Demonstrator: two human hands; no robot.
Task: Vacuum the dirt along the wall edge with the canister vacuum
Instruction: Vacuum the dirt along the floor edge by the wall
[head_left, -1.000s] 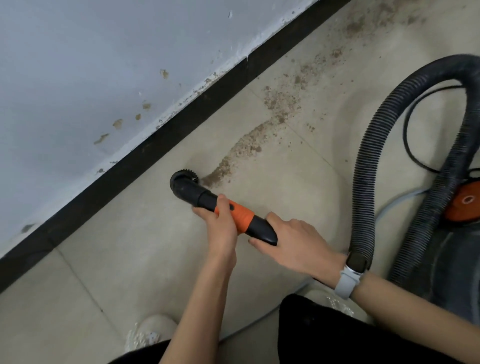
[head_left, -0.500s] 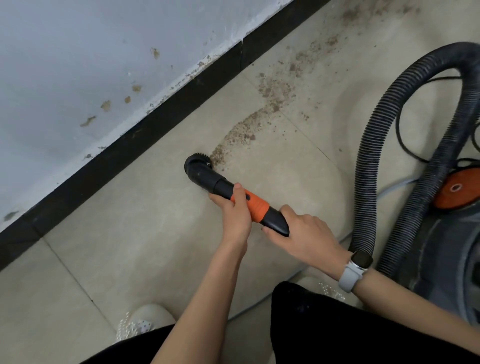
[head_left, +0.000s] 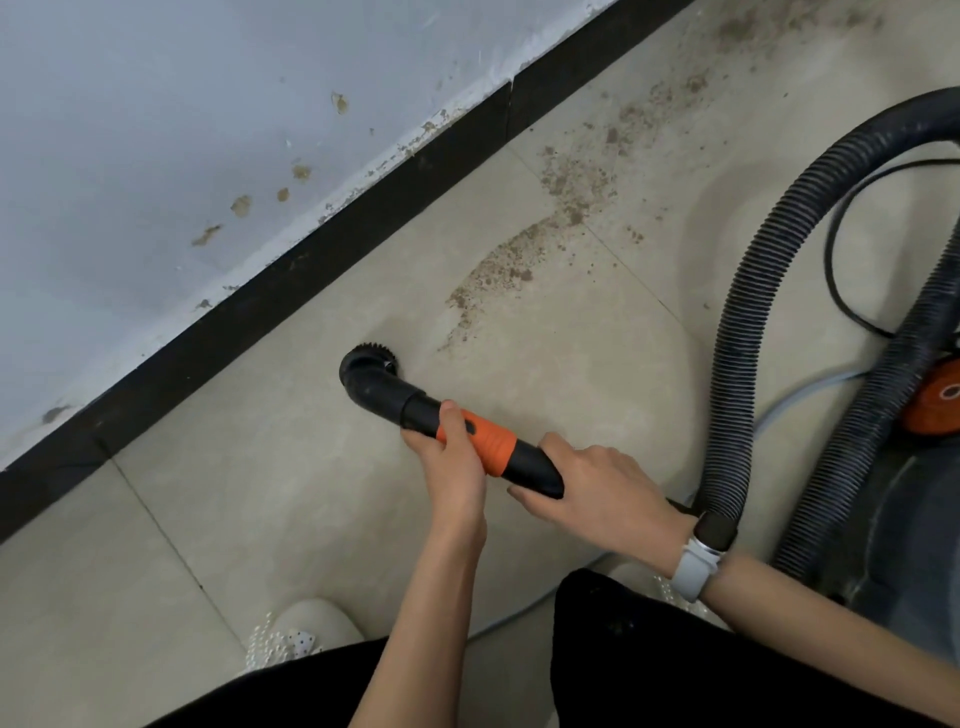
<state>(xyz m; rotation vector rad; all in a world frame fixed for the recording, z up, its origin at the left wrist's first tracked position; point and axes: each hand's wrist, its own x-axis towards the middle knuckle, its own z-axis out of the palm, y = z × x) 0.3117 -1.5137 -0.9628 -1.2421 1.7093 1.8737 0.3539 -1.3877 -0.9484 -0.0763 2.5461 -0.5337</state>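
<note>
A black and orange vacuum nozzle (head_left: 457, 423) ends in a round brush head (head_left: 370, 362) that sits on the tiled floor, a little short of the brown dirt trail (head_left: 511, 265). My left hand (head_left: 453, 457) grips the nozzle where black meets orange. My right hand (head_left: 592, 486) holds its rear black end. The ribbed black hose (head_left: 737, 358) loops up from my right wrist and back down to the canister vacuum (head_left: 914, 530) at the right edge. The dirt runs diagonally away towards the top right, near the black skirting (head_left: 332, 249).
A stained pale wall (head_left: 182, 130) fills the upper left. A black cable (head_left: 836, 249) and a pale cord (head_left: 795, 402) lie on the floor by the canister. My white shoe (head_left: 301, 631) and dark trouser legs are at the bottom.
The brush head has drawn back from the near end of the dirt trail, which looks thinner there. A gap now shows between brush and dirt. Both hands keep their hold.
</note>
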